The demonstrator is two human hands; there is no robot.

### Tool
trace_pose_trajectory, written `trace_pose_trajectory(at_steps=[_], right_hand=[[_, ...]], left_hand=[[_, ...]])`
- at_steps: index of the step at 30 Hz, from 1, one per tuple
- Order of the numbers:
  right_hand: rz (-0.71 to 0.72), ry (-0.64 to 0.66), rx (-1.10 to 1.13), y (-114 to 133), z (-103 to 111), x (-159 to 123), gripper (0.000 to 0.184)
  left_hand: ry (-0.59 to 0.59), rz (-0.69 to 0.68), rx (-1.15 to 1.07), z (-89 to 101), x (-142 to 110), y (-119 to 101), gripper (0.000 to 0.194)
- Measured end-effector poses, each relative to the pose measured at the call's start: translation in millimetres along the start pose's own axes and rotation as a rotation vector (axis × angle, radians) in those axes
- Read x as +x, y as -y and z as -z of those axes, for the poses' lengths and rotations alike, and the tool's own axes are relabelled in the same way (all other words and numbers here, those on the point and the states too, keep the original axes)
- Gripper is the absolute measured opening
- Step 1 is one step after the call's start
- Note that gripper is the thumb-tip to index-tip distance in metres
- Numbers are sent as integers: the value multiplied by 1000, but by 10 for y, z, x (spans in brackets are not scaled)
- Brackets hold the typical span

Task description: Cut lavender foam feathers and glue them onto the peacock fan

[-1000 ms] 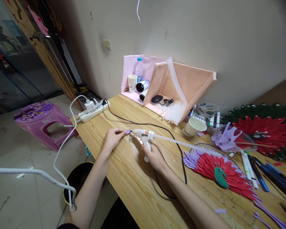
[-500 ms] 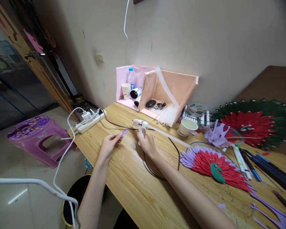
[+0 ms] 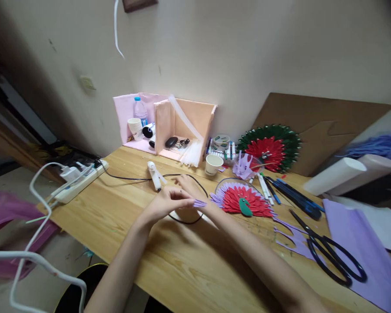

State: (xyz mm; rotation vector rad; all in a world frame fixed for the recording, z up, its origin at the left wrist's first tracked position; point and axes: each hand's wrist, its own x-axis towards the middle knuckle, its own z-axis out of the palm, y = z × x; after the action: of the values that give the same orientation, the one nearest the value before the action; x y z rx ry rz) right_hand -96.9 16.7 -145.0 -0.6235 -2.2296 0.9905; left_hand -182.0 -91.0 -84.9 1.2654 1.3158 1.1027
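Worktop (image 3: pixel 182 274): is running beneath both forearms, bare at the near middle; working over this part is probably giving the steadiest handling.
Scissors (image 3: pixel 316 238): are lying at the near right, partly on the purple sheet (image 3: pixel 361 230), well apart from the hands; leaving them there seems to be sparing the fingers.
Left hand (image 3: pixel 172 201): is pinching, its grip clamped on the purple piece; a light hold is likely suiting such thin stuff, since squeezing would be creasing it.
Purple piece (image 3: pixel 200 203): is poking out to the right from the left fingertips, passing in front of the right forearm; whether it is touching the skin I cannot tell. Holding it by one end is sensibly leaving the rest free.
Right hand (image 3: pixel 186 184): is sitting just beyond the left, partly hidden and blurred; I cannot tell whether its grip is apart or together.
Petal fan (image 3: pixel 247 200): is lying to the right of the hands, purple and red with a green head; sleeves and wrists should be clearing its petals.
Glue gun (image 3: pixel 154 175): is standing far left of the hands; its nozzle may be hot, so fingers should be avoiding it.
Black cord (image 3: pixel 130 178): is trailing along the worktop towards the power strip (image 3: pixel 81 182); arms are best avoiding any snagging.
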Motion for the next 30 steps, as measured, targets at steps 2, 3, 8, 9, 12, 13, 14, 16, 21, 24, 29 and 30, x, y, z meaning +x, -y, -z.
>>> trace_pose_trajectory(at_steps=[2,3,8,9,12,13,14,16,21,24,29,30], right_hand=[[-18,72,-107,16,504,-329,20],[-55,36,-182,47,748,-494,18],[-124,-98,-214,258,1505,-1083,16],[-129,-119,-210,271,1549,-1141,17],[-120,-181,-219,218,1534,-1230,21],[-112,-188,-220,179,1501,-1243,23],[-105,-187,-217,137,1465,-1253,23],[-102,-164,-194,61,1396,-1264,22],[-144,-145,-140,-23,1318,-1264,17],[-160,-160,-137,-39,1311,-1257,14],[-181,-131,-68,-47,1292,-1262,15],[-181,-130,-55,-44,1286,-1264,14]], left_hand=[[-32,20,17,-85,160,-29,23],[-42,34,31,-122,235,-43,24],[-39,13,71,-371,544,-44,24],[-32,11,58,-438,584,-18,23],[-20,49,3,-620,641,116,23],[-21,64,-11,-662,641,169,23],[-23,77,-19,-693,634,220,23],[-38,94,-19,-718,611,308,23],[-38,111,17,-682,586,420,25],[-16,105,51,-677,588,444,25],[1,100,103,-702,568,433,26],[10,100,103,-705,561,426,28]])
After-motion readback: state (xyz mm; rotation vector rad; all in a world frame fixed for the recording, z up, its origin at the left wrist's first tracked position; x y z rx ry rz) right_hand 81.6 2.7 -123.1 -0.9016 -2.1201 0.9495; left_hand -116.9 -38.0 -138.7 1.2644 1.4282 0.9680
